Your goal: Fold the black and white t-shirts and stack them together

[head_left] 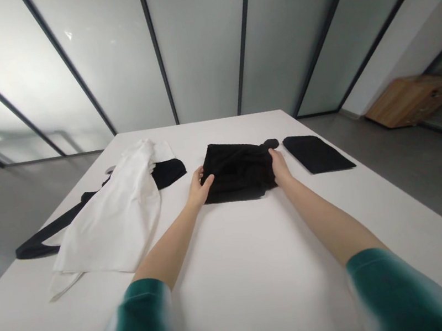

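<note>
Two hands flank a black garment (237, 171) lying on the white surface (243, 307): left hand (198, 189) at its left edge, right hand (280, 166) at its right edge; neither visibly clenched, any grip unclear.

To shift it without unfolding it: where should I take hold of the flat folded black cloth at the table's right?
Slide your right hand under the near edge of the flat folded black cloth, coming from the front. It lies squared-off on the white table, and that hand is closest, so a flat grip should keep the folds together.
</note>
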Available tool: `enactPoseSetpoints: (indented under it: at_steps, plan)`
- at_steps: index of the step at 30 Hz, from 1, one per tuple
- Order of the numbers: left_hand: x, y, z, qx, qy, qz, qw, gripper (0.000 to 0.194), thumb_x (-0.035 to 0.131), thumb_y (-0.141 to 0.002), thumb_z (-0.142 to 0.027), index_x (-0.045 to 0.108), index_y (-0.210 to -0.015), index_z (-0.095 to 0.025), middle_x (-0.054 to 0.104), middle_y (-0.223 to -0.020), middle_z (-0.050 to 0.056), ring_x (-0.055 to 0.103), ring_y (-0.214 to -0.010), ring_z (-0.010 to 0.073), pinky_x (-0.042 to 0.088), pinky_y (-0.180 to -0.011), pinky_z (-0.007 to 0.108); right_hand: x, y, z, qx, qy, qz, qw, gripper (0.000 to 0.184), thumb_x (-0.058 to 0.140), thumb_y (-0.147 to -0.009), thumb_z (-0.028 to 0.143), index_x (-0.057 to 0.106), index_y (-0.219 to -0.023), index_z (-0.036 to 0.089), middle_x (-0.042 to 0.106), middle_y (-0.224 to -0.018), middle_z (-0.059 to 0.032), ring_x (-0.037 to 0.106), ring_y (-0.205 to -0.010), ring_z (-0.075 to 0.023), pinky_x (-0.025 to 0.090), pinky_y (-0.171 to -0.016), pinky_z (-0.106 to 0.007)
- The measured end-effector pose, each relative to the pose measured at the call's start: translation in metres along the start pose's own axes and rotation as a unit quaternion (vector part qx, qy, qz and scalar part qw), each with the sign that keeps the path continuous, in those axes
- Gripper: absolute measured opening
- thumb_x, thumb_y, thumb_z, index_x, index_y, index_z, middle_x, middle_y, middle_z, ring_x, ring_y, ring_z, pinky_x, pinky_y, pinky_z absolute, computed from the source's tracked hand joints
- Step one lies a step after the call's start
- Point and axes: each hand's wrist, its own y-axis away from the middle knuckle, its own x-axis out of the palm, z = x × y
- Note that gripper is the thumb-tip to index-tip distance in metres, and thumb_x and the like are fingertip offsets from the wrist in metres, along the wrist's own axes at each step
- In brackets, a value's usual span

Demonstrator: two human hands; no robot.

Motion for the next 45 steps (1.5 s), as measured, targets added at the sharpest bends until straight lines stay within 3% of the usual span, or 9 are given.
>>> enactPoseSetpoints:
  at_steps: [6,13,18,21,27,31,37,42,45]
  plan:
    - [0.006,0.014,-0.013,0.12,-0.302,0.154,0.933,0.067,0.072,-0.074,-0.053,0.058,-0.131,-0.022,0.055,-0.139,0.012,0.047,-0.131,0.0327,0.032,-0.113,0.047,-0.019,0.021,-0.01,-0.169,0.109,0.103,0.974,0.068,0.067,-0.074,0.051,0.051,-0.132,0.019,0.053,-0.137,-0.0148,0.046,-0.128,-0.0303,0.035,-0.111,-0.049]
    - [-0.001,0.009,-0.016,0.1,-0.316,0.136,0.933,0.053,0.062,-0.084,-0.04,0.057,-0.133,-0.021,0.07,-0.113,0.012,0.064,-0.107,0.0314,0.042,-0.098,0.044,-0.034,0.032,0.005,-0.122,0.174,0.1,0.972,0.039,0.061,-0.072,0.055,0.062,-0.092,0.021,0.068,-0.092,-0.0087,0.061,-0.091,-0.0283,0.049,-0.089,-0.046]
    - [-0.005,0.008,-0.016,0.068,-0.314,0.145,0.936,0.04,0.06,-0.085,-0.047,0.066,-0.116,-0.022,0.068,-0.075,0.005,0.067,-0.08,0.0263,0.047,-0.084,0.037,-0.032,0.033,0.007,-0.034,0.076,0.074,0.994,0.041,0.053,-0.075,0.063,0.051,-0.07,0.023,0.053,-0.059,-0.0004,0.054,-0.062,-0.0212,0.048,-0.06,-0.035]
    - [-0.004,0.01,-0.019,0.092,-0.303,0.087,0.944,0.045,0.064,-0.082,-0.044,0.061,-0.12,-0.019,0.068,-0.084,0.006,0.065,-0.083,0.0258,0.047,-0.086,0.039,-0.028,0.03,0.002,0.02,0.006,0.027,0.999,0.041,0.049,-0.076,0.065,0.048,-0.073,0.024,0.046,-0.056,0.0031,0.049,-0.056,-0.0186,0.044,-0.052,-0.031]
    - [0.003,0.02,-0.036,0.198,-0.326,0.089,0.92,0.02,0.054,-0.088,-0.037,0.064,-0.088,-0.02,0.066,-0.088,0.01,0.061,-0.091,0.0268,0.042,-0.092,0.043,-0.029,0.039,0.018,-0.123,0.068,-0.036,0.989,0.031,0.052,-0.08,0.053,0.051,-0.087,0.023,0.06,-0.079,-0.0037,0.058,-0.079,-0.0227,0.05,-0.075,-0.037]
    - [0.014,0.031,-0.043,0.234,-0.299,0.184,0.907,0.031,0.056,-0.087,-0.043,0.065,-0.106,-0.021,0.069,-0.097,0.01,0.063,-0.096,0.0271,0.042,-0.094,0.043,-0.022,0.071,0.042,-0.295,0.218,0.116,0.923,0.019,0.056,-0.081,0.043,0.056,-0.077,0.024,0.063,-0.078,-0.0078,0.058,-0.082,-0.0268,0.048,-0.082,-0.043]
    - [0.023,0.036,-0.032,0.187,-0.248,0.149,0.939,0.083,0.07,-0.075,-0.055,0.042,-0.141,-0.012,0.07,-0.101,0.014,0.066,-0.099,0.0326,0.047,-0.092,0.043,0.001,0.108,0.055,-0.404,0.237,0.351,0.811,0.032,0.042,-0.094,0.039,0.071,-0.095,0.024,0.071,-0.098,-0.0112,0.061,-0.1,-0.0282,0.045,-0.094,-0.046]
    - [0.02,0.032,-0.032,0.116,-0.189,0.144,0.964,0.043,0.055,-0.088,-0.038,0.055,-0.128,-0.021,0.071,-0.093,0.007,0.068,-0.085,0.0247,0.051,-0.079,0.034,-0.002,0.109,0.051,-0.395,0.222,0.378,0.807,0.043,0.038,-0.095,0.036,0.061,-0.13,0.024,0.069,-0.117,-0.0105,0.06,-0.111,-0.0281,0.044,-0.099,-0.05]
    - [0.019,0.03,-0.037,0.092,-0.15,0.139,0.975,0.029,0.047,-0.092,-0.033,0.062,-0.114,-0.021,0.07,-0.085,0.004,0.065,-0.076,0.0208,0.051,-0.073,0.032,-0.004,0.106,0.05,-0.391,0.208,0.283,0.85,0.045,0.04,-0.093,0.034,0.056,-0.134,0.023,0.066,-0.121,-0.0126,0.057,-0.115,-0.0295,0.042,-0.103,-0.051]
